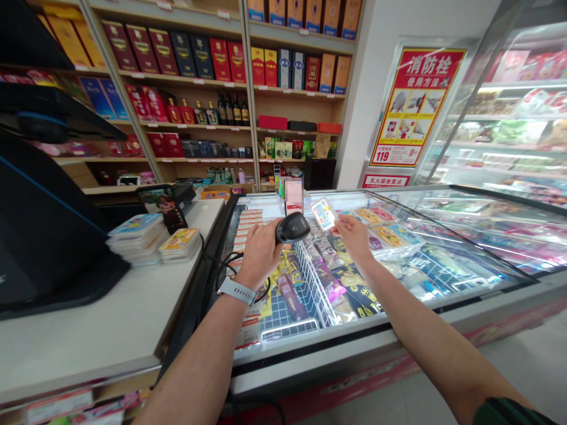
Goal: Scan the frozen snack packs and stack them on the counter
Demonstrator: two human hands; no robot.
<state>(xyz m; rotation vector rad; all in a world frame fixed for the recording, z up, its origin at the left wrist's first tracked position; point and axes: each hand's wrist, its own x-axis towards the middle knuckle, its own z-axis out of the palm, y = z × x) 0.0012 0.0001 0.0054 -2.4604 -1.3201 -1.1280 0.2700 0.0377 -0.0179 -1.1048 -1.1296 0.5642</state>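
Note:
My left hand (260,248) is wrapped round a black barcode scanner (293,227), with its head pointing right. Its black cable (220,276) loops down beside my wrist. Between the fingertips of my right hand (353,235), a small flat packet (324,213) with a white and blue front is held up, just right of the scanner's head. Both hands are above the glass top of a chest freezer (283,339). On that glass, to the right of my right hand, lie several similar flat packets (388,236) with yellow, red and blue fronts.
On the white counter (88,342) at left stand a stack of flat packets (136,239), a smaller stack (179,243), a propped phone (163,206) and a black checkout terminal (53,236). Shelves of boxed bottles (190,53) line the back. A second freezer section (500,218) extends right.

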